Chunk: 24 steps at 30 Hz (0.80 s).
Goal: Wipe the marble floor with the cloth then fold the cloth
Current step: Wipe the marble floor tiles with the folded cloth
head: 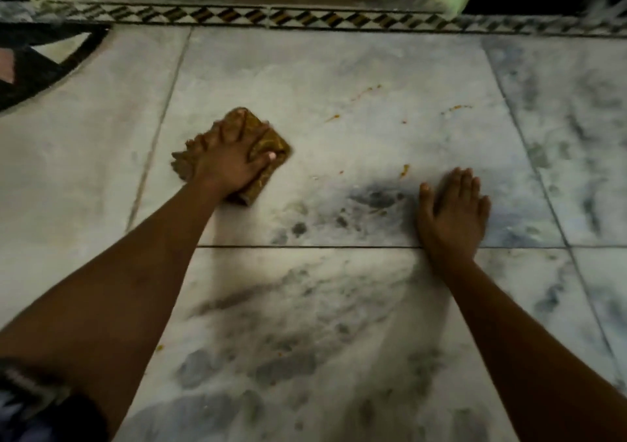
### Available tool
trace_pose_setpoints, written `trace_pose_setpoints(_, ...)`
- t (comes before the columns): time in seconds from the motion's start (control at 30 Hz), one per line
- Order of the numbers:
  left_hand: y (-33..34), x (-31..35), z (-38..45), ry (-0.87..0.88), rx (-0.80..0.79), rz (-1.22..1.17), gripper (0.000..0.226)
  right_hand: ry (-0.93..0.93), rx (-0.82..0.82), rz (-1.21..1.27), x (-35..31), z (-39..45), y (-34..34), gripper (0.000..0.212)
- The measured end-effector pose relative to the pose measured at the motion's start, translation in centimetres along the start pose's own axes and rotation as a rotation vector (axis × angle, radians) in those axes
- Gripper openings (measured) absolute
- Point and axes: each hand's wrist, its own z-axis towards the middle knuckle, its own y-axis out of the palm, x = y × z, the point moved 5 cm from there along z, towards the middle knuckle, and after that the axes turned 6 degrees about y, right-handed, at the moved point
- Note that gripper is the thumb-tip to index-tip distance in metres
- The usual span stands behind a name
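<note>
The left hand (230,160) presses flat on the cloth (271,143), a folded brown-gold pad lying on the marble floor (339,289). Its fingers (237,126) are spread over the top of the pad and the thumb hooks along the cloth's edge at 3 o'clock, so the hand pins the cloth down more than it grips it. The cloth sits at about 10 o'clock from the middle of the view, near the left edge of the big pale tile, with a ragged corner sticking out past the hand at 9 o'clock.

The right hand (453,214) lies palm down on the bare floor at about 3 o'clock, fingers together and stretched out, holding nothing. Its wrist crosses the dark joint between two tiles.

Small orange spots (403,170) dot the tile between the hands and farther off toward 1 o'clock, well apart from the cloth. A patterned border (305,17) runs across the floor at 12 o'clock.
</note>
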Motion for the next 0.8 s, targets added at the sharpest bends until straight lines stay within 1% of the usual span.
trace_pose_setpoints(0.1, 0.2, 4.2, 3.8, 0.065, -0.039, -0.024, 0.061, -0.044, -0.012, -0.02, -0.4, 0.0, 0.5, 0.074)
trace_pose_setpoints(0.2, 1.3, 8.1, 4.2, 0.18, -0.03, -0.013, 0.064, -0.046, -0.008, -0.038, -0.3, 0.4, 0.6, 0.073)
trace_pose_setpoints(0.27, 1.5, 9.5, 1.4, 0.387, -0.011, 0.024, 0.075, -0.04, -0.008, -0.037, -0.3, 0.3, 0.7, 0.072)
trace_pose_setpoints(0.33, 1.1, 8.5, -1.9, 0.555, 0.023, -0.002, 0.081, -0.041, -0.013, -0.032, -0.4, 0.2, 0.8, 0.073)
trace_pose_setpoints(0.37, 0.8, 7.2, -2.7, 0.569, 0.056, -0.024, 0.08, -0.04, -0.011, -0.029, -0.5, 0.2, 0.7, 0.073)
trace_pose_setpoints(0.4, 0.3, 5.6, -2.4, 0.529, 0.089, -0.041, 0.079, -0.036, -0.009, -0.026, -0.4, 0.3, 0.6, 0.074)
trace_pose_setpoints(0.5, -0.6, 2.5, 2.0, 0.251, 0.169, -0.03, 0.077, -0.038, -0.027, -0.011, -0.3, 0.2, 0.6, 0.073)
trace_pose_setpoints(0.57, -0.7, 3.5, 5.9, 0.146, 0.167, -0.061, 0.075, -0.04, -0.039, -0.004, -0.3, 0.1, 0.6, 0.073)
trace_pose_setpoints(0.63, -0.1, 6.4, 8.9, 0.095, 0.116, -0.053, 0.067, -0.043, -0.044, -0.002, -0.4, 0.1, 0.6, 0.073)
trace_pose_setpoints(0.7, 0.6, 9.8, 9.6, 0.111, 0.061, -0.031, 0.07, -0.04, -0.057, -0.004, -0.4, 0.1, 0.7, 0.073)
trace_pose_setpoints(0.73, 1.0, 11.1, 8.9, 0.156, 0.043, -0.006, 0.074, -0.038, -0.06, -0.007, -0.4, 0.1, 0.7, 0.073)
trace_pose_setpoints(0.77, 1.4, 11.8, 7.8, 0.234, 0.028, 0.019, 0.076, -0.035, -0.06, -0.006, -0.4, 0.2, 0.7, 0.073)
trace_pose_setpoints(0.8, 1.5, 12.1, 6.0, 0.348, 0.033, 0.03, 0.076, -0.035, -0.054, -0.003, -0.4, 0.2, 0.6, 0.072)
